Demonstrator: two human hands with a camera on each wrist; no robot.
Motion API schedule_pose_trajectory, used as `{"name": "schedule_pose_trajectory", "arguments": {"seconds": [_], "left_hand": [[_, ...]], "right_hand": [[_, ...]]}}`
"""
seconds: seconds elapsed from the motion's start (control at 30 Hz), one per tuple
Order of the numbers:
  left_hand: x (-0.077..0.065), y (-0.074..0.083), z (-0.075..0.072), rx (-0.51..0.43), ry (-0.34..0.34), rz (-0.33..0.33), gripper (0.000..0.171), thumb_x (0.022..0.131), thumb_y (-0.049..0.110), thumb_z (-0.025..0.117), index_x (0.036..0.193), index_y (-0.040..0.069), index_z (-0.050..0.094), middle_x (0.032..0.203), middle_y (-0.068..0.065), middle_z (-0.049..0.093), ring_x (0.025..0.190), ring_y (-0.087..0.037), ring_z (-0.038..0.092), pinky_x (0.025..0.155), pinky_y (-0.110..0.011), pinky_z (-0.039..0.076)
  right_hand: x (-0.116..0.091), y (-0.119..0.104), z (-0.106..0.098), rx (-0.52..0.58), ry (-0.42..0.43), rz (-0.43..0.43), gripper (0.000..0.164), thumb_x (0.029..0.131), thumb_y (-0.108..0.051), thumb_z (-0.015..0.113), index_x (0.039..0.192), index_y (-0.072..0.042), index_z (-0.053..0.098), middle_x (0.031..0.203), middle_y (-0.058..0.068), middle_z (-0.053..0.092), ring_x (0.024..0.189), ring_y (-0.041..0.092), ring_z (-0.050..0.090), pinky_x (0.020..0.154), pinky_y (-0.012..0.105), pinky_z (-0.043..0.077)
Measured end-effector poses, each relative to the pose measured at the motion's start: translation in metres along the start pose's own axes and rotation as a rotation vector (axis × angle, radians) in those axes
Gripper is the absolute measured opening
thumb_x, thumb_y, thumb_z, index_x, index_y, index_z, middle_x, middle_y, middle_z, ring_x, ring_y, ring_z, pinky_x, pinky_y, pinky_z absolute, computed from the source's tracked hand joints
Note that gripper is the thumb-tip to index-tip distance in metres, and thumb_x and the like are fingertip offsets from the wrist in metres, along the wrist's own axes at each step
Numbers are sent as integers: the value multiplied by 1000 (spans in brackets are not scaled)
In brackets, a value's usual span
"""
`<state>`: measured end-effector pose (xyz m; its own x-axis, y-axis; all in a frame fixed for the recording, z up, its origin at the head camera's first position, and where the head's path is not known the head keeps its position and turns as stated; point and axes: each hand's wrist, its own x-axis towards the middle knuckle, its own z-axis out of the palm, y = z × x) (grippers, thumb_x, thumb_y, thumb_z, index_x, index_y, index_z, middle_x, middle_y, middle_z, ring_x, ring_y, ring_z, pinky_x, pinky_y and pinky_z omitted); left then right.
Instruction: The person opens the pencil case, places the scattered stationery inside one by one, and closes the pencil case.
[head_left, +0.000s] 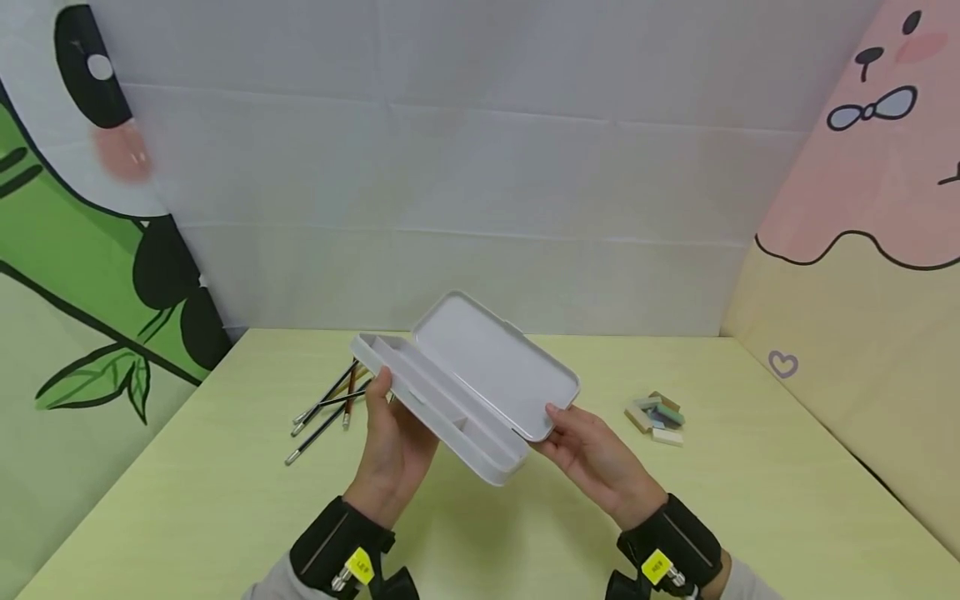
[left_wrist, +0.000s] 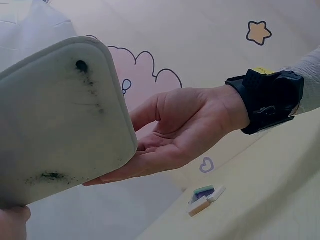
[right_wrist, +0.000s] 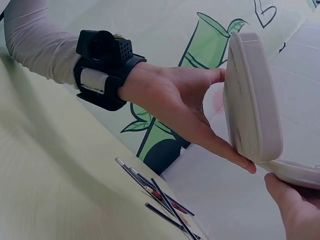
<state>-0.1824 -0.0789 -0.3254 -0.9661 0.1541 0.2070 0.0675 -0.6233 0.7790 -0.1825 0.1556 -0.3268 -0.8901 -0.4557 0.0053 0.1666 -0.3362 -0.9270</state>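
Observation:
A white plastic pencil case (head_left: 495,367) is held up above the table with its lid raised, tilted down to the right. No loose items show in its compartments. My left hand (head_left: 397,458) grips the tray side, thumb on the front wall and fingers beneath. With the thumb on the inner face, my right hand (head_left: 600,458) pinches the lid's lower right corner. Dark smudges mark the outside of the case (left_wrist: 60,120) in the left wrist view, where the right hand (left_wrist: 175,130) also shows. The right wrist view shows the left hand (right_wrist: 175,100) against the case.
Several pencils (head_left: 322,437) lie crossed in a loose pile on the table (head_left: 225,508), left of the left hand. A small cluster of erasers or blocks (head_left: 656,417) lies to the right. A white cloth wall (head_left: 480,192) stands behind, with printed side walls.

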Motion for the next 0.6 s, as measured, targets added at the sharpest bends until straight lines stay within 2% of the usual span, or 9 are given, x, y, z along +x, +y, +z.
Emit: {"name": "schedule_pose_trajectory", "arguments": {"seconds": [0.13, 0.37, 0.47, 0.6], "left_hand": [[-2, 1, -3, -28, -44, 6, 71, 92, 67, 29, 152, 31, 13, 135, 2, 41, 125, -15, 42, 108, -33, 39], [-7, 4, -6, -118, -95, -35, 75, 91, 64, 41, 151, 27, 16, 133, 4, 42, 123, -12, 45, 108, -28, 41], [-9, 6, -8, -134, -109, -59, 76, 91, 64, 41, 151, 25, 16, 135, 3, 39, 124, -12, 44, 109, -26, 40], [-10, 12, -12, -141, -127, -98, 75, 93, 63, 33, 151, 21, 13, 143, -2, 28, 133, -15, 33, 110, -22, 40]], "right_hand": [[0, -1, -2, -11, -12, -11, 41, 104, -20, 42, 143, -8, 37, 124, -7, 60, 113, 7, 60, 100, 22, 50], [-1, -4, -3, -3, -32, -6, 49, 103, -20, 43, 147, -2, 29, 124, -6, 60, 116, 8, 60, 102, 23, 49], [-2, -5, -4, 11, -34, 1, 40, 103, -19, 43, 142, -7, 39, 123, -6, 62, 115, 8, 60, 102, 24, 49], [-2, -8, -8, 26, -51, 1, 27, 104, -18, 41, 128, -17, 53, 121, -5, 63, 113, 8, 62, 100, 24, 50]]}}
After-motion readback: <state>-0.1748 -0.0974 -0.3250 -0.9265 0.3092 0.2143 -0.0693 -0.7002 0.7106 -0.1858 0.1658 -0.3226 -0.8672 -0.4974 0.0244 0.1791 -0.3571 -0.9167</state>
